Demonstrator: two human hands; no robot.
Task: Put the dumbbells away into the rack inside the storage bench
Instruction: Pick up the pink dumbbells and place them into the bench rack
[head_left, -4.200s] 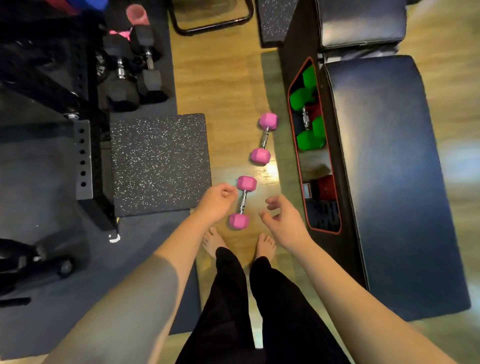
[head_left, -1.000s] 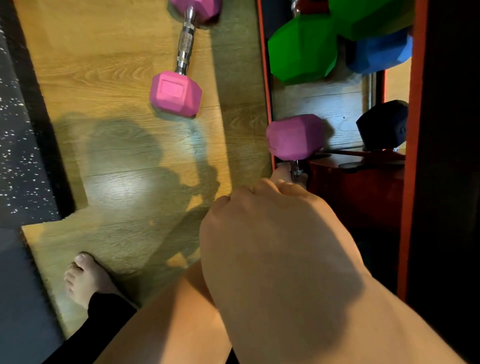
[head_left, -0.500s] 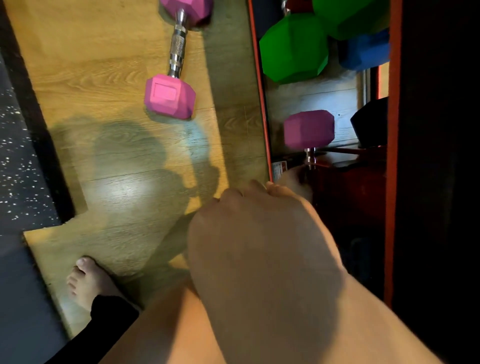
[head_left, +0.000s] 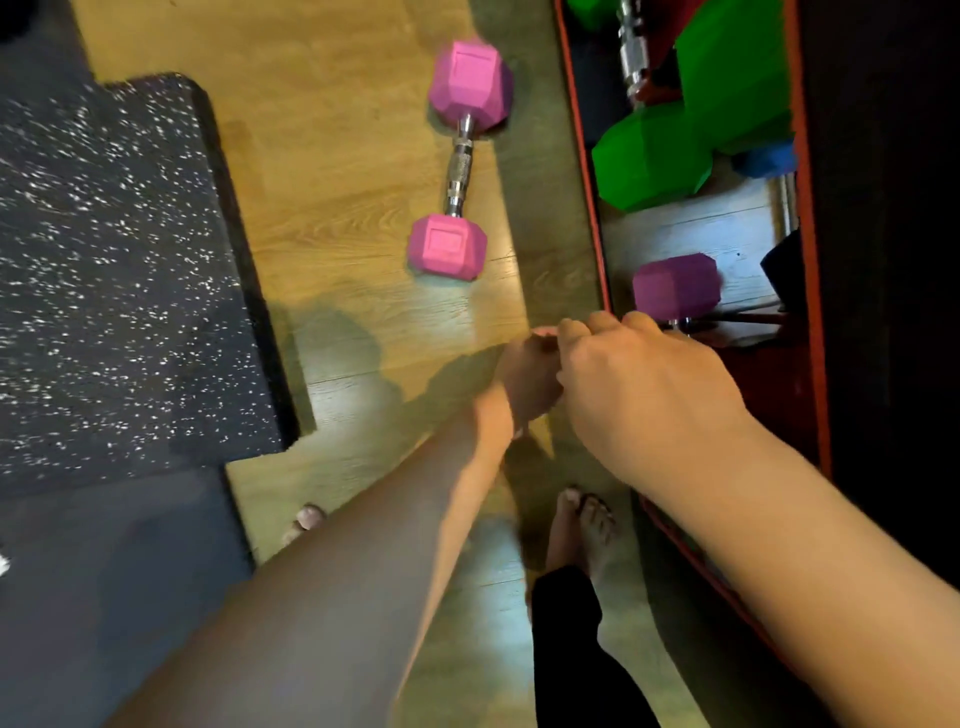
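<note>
One pink dumbbell (head_left: 457, 166) lies on the wooden floor just left of the storage bench (head_left: 883, 260). A second pink dumbbell (head_left: 675, 283) sits in the rack inside the bench opening, below the green dumbbells (head_left: 654, 156); only its upper head and a bit of steel shaft show. My right hand (head_left: 644, 389) hovers over its handle with curled fingers, hiding the handle and any grip. My left hand (head_left: 524, 379) is beside it over the floor, fingers curled, partly behind the right hand, with nothing seen in it.
The red rim (head_left: 587, 171) of the bench opening runs between floor and rack. A blue dumbbell head (head_left: 769, 158) and a black one (head_left: 782, 270) sit deeper inside. A speckled black mat (head_left: 119, 270) lies to the left. My bare feet (head_left: 582, 525) stand by the bench.
The view has pulled back and up. The pink dumbbell has settled in the rack, my right hand sits slightly back from it, and my left hand has come into view.
</note>
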